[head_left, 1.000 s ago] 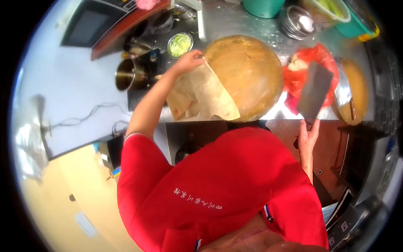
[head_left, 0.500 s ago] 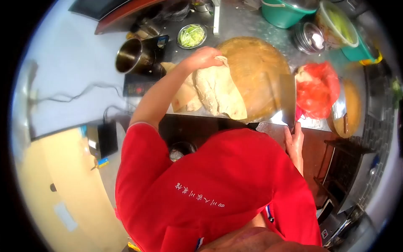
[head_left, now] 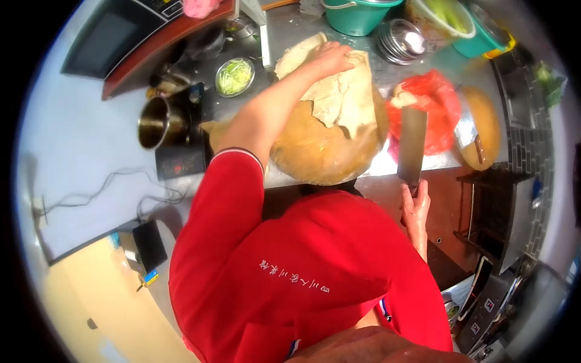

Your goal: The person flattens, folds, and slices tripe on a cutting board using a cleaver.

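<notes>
My left hand (head_left: 330, 60) grips a pale, floppy, flatbread-like sheet (head_left: 348, 100), fingers partly hidden by its folds. The sheet lies across the far part of a round wooden chopping board (head_left: 321, 154), its torn lower edge facing me. My right hand (head_left: 416, 209) is closed round the handle of a cleaver (head_left: 412, 142). The blade points away from me, right of the board, in front of a red plastic bag (head_left: 433, 115). Another tan piece (head_left: 216, 134) shows left of the board, mostly covered by my left forearm.
A plate of shredded green vegetable (head_left: 235, 77) and a steel pot (head_left: 154, 123) stand left. Stacked metal dishes (head_left: 401, 41) and a green bucket (head_left: 357, 15) are at the back. On the right, a second knife (head_left: 467, 130) lies on a smaller round board (head_left: 486, 124).
My left hand has carried the pale sheet from the board's left side rightward and away, onto the board. The cleaver has moved farther right of the board. The camera view has shifted.
</notes>
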`<state>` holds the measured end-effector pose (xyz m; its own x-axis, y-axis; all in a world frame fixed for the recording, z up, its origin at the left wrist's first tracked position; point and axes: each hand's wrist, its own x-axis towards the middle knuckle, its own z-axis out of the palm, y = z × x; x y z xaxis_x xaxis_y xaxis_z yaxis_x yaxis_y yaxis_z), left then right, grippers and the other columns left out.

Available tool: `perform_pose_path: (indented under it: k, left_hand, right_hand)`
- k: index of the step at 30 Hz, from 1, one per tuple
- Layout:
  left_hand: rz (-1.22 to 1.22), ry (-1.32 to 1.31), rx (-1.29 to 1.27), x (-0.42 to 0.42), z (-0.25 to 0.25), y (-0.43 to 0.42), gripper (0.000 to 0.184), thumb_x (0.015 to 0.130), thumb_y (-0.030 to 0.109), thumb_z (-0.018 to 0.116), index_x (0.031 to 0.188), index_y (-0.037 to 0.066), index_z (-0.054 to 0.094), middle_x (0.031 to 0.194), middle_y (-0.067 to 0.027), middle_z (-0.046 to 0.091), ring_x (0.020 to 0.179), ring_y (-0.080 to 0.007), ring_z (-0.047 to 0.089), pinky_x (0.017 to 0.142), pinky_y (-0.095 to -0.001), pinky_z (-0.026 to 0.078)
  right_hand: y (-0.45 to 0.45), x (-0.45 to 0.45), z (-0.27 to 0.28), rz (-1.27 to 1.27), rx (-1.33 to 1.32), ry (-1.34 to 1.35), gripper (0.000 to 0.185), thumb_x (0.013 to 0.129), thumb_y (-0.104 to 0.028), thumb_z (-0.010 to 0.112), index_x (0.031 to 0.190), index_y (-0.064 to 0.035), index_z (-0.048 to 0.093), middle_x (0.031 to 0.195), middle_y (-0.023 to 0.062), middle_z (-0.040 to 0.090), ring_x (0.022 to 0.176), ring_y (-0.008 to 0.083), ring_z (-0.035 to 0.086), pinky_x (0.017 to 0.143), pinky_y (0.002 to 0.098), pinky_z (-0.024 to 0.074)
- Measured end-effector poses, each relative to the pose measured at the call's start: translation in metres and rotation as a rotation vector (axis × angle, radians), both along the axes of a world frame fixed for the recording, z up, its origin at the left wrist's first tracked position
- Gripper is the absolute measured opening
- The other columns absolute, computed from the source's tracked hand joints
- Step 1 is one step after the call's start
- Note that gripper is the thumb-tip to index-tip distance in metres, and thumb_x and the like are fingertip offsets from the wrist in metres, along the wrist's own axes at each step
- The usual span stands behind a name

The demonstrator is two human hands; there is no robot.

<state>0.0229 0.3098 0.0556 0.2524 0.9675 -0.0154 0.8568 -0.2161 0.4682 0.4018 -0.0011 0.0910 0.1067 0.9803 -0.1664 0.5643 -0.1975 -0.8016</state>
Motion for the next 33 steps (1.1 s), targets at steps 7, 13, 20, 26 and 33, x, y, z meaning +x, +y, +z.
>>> perform_pose_path:
  k: [7,13,20,26,33]
  left_hand:
    - [0.204,0.065,-0.180,-0.057,-0.037,-0.013,0.099,0.082,0.070,0.074,0.158,0.013,0.048,0.158,-0.0173,0.052,0.151,-0.0373,0.042,0.121,-0.0547,0.034]
    - [0.511,0.003,-0.154,-0.073,-0.038,-0.058,0.108,0.079,0.077,0.074,0.156,0.006,0.049,0.151,-0.0251,0.058,0.140,-0.0399,0.055,0.115,-0.0470,0.043]
    - [0.699,-0.353,-0.275,-0.112,-0.077,-0.053,0.083,0.078,0.054,0.086,0.141,0.004,0.062,0.132,-0.0234,0.070,0.121,-0.0365,0.067,0.102,-0.0402,0.053]
    - [0.611,-0.312,0.101,-0.081,-0.061,-0.046,0.039,0.080,0.021,0.084,0.113,0.006,0.071,0.109,-0.0168,0.069,0.104,-0.0361,0.068,0.090,-0.0447,0.055]
    - [-0.022,-0.116,0.245,-0.009,-0.032,-0.147,0.046,0.080,0.008,0.074,0.125,0.008,0.068,0.127,-0.0169,0.062,0.130,-0.0398,0.054,0.107,-0.0495,0.046]
  right_hand:
    - [-0.008,-0.010,0.006,0.026,-0.043,0.019,0.024,0.098,-0.016,0.074,0.104,-0.0018,0.055,0.069,0.0093,0.050,0.062,0.0197,0.045,0.059,0.0369,0.0441]
    - [0.007,-0.024,0.010,0.095,-0.070,0.070,0.025,0.098,-0.015,0.074,0.106,-0.0009,0.054,0.069,0.0084,0.051,0.063,0.0176,0.046,0.059,0.0359,0.0433]
    - [0.015,-0.040,0.027,0.096,-0.158,0.112,0.028,0.100,-0.014,0.071,0.122,-0.0015,0.058,0.068,0.0051,0.055,0.054,0.0141,0.051,0.051,0.0336,0.0436]
    - [0.008,-0.046,0.036,0.095,-0.093,0.120,0.032,0.100,-0.014,0.070,0.126,-0.0009,0.057,0.064,0.0060,0.055,0.051,0.0144,0.055,0.047,0.0334,0.0436]
    - [-0.001,-0.036,0.028,0.029,-0.101,0.165,0.024,0.100,-0.015,0.071,0.112,-0.0012,0.056,0.067,0.0049,0.055,0.051,0.0130,0.053,0.046,0.0327,0.0441]
